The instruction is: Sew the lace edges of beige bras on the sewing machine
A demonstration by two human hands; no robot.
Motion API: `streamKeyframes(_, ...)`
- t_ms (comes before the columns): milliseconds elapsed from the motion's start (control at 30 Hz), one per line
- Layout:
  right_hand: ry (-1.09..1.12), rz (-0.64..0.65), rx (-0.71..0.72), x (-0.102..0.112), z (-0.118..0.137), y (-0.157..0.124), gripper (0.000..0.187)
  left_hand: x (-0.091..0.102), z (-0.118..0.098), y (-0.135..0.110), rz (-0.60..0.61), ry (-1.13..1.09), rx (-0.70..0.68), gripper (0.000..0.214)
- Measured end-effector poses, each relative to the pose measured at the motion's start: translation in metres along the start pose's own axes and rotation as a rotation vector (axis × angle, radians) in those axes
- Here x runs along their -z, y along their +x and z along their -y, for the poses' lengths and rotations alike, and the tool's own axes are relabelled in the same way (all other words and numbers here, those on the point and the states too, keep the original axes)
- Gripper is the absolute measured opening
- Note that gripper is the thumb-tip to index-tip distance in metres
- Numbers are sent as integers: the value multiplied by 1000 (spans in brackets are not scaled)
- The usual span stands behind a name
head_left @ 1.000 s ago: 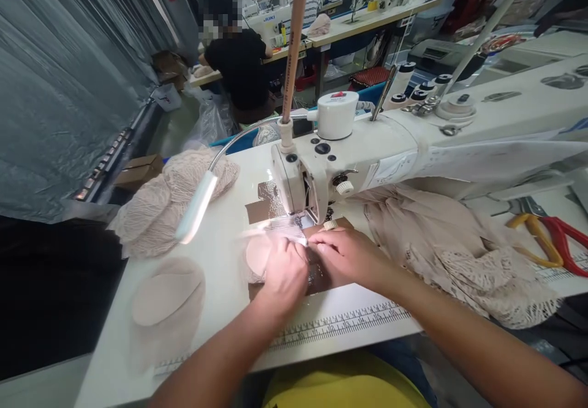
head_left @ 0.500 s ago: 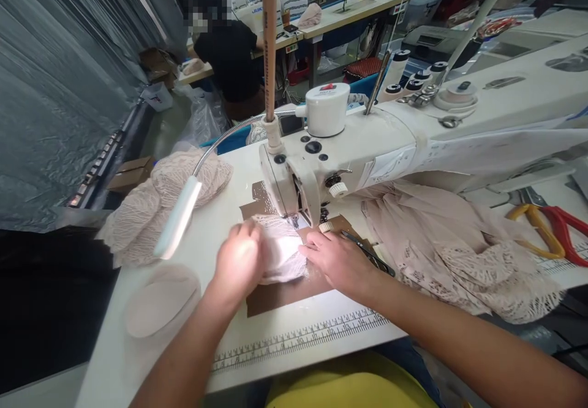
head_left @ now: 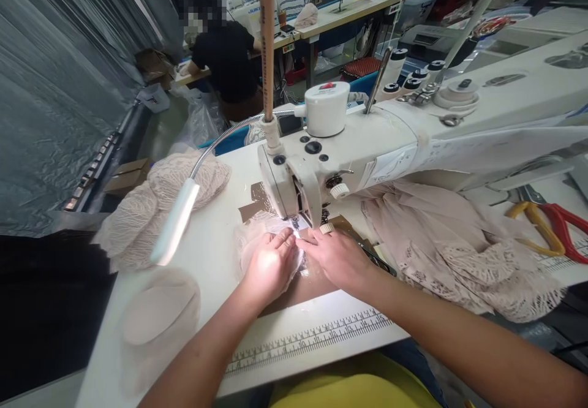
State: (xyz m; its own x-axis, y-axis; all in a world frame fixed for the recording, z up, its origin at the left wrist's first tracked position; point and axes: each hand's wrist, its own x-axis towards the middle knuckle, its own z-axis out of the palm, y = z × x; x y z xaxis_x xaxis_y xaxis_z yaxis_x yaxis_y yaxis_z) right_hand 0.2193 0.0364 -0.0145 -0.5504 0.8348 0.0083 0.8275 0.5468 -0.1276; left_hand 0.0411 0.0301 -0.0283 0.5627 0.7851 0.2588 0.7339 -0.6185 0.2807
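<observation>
My left hand (head_left: pixel 269 265) lies flat, fingers together, pressing a pale lace piece (head_left: pixel 248 236) down on the table just in front of the needle of the white sewing machine (head_left: pixel 349 144). My right hand (head_left: pixel 337 256) rests beside it, its fingertips pinching the same lace at the presser foot. The lace lies over a brown patch (head_left: pixel 303 288) on the table. The needle area itself is partly hidden by the machine head.
A stack of lace cups (head_left: pixel 151 206) and a foam pad (head_left: pixel 154 307) lie to the left, under a gooseneck lamp (head_left: pixel 174 221). A heap of lace fabric (head_left: pixel 450 249) and red and yellow scissors (head_left: pixel 551 227) lie to the right. A printed ruler (head_left: pixel 312 337) runs along the table's front edge. Another person (head_left: pixel 225 59) sits at a table behind.
My left hand slid from the lace's left side back onto it, flattening it near the needle. The right hand moved slightly toward the presser foot.
</observation>
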Motion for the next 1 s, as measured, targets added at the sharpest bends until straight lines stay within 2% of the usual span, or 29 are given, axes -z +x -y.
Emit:
streamKeyframes(233, 32, 27, -52, 2, 1, 9, 40, -1, 20, 8, 18, 8, 0, 35)
streamKeyframes(533, 12, 42, -65, 1, 3, 8, 43, -1, 23, 9, 22, -61, 21, 34)
streamKeyframes(800, 10, -10, -52, -2, 1, 6, 42, -3, 22, 8, 18, 71, 123, 32)
streamKeyframes(1000, 25, -99, -5, -7, 0, 1, 48, -1, 22, 4, 23, 160, 264, 39)
